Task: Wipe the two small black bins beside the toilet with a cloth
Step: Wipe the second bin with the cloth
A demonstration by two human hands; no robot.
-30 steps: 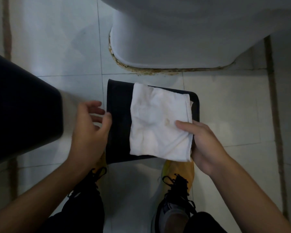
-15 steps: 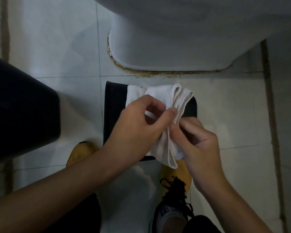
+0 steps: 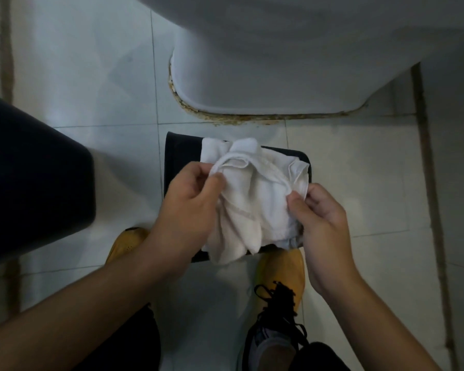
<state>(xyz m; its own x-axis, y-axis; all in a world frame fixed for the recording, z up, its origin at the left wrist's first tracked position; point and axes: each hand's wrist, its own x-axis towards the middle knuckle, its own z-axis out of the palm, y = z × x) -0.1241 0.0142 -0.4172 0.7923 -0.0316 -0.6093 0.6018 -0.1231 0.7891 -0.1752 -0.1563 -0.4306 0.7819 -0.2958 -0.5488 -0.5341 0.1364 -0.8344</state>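
Note:
A small black bin [image 3: 181, 153] stands on the floor tiles in front of the toilet base, mostly hidden under a crumpled white cloth [image 3: 255, 196]. My left hand [image 3: 190, 199] pinches the cloth's left edge between thumb and fingers. My right hand [image 3: 322, 223] pinches its right edge. Both hands hold the cloth spread loosely just above the bin's top. A second, larger-looking black bin [image 3: 35, 180] fills the left side of the view, close to the camera.
The white toilet base [image 3: 265, 62] with a stained seal line stands right behind the bin. My two tan shoes [image 3: 281, 274] with black laces are planted just below the bin. Pale floor tiles [image 3: 91, 76] lie all around.
The cloth lay flat on the bin under my right hand. My left hand came over from the bin's side, and both hands gathered the cloth and now pull it apart.

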